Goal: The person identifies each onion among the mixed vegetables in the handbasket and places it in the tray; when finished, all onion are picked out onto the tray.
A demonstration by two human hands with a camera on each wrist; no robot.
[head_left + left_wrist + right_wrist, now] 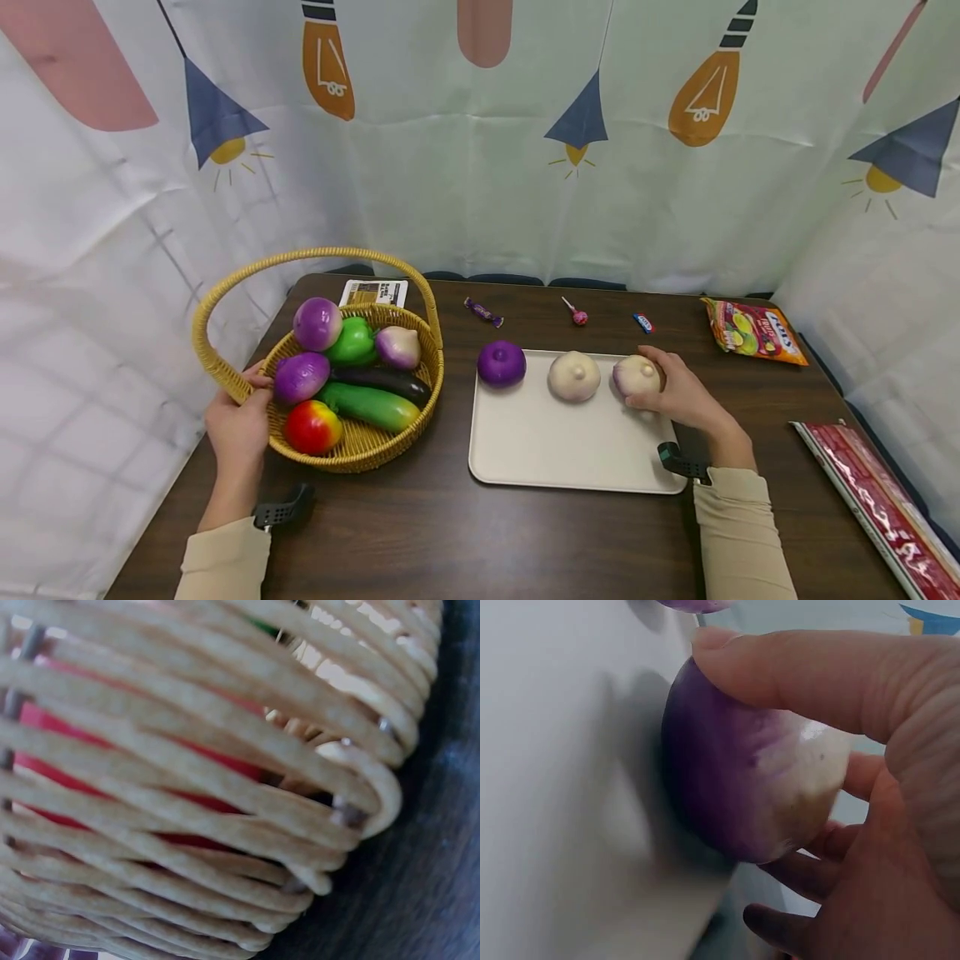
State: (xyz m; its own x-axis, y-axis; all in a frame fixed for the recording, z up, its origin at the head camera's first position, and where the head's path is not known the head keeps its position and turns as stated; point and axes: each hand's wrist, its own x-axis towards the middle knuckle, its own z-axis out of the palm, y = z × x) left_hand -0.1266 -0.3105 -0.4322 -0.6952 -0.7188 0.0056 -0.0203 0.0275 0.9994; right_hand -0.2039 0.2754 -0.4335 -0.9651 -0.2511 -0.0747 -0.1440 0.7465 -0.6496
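A yellow wicker basket (360,462) with a tall handle stands at the left, and my left hand (238,421) grips it where the handle meets the rim. The left wrist view shows its woven side (187,787) close up, with red behind the strands. At the right, my right hand (678,392) holds a purple and white turnip (757,765) between thumb and fingers, low over the far right part of a cream tray (562,450). Left of it on the tray sit a whitish turnip (574,377) and a deep purple one (502,364) at the corner.
The basket contains purple turnips (302,377), a green pepper (354,342), an eggplant (382,382), a cucumber (371,406) and a red-yellow fruit (312,427). Wrapped candy (483,312), a lollipop (578,316) and a snack bag (753,332) lie farther back. A long red package (877,500) lies at right.
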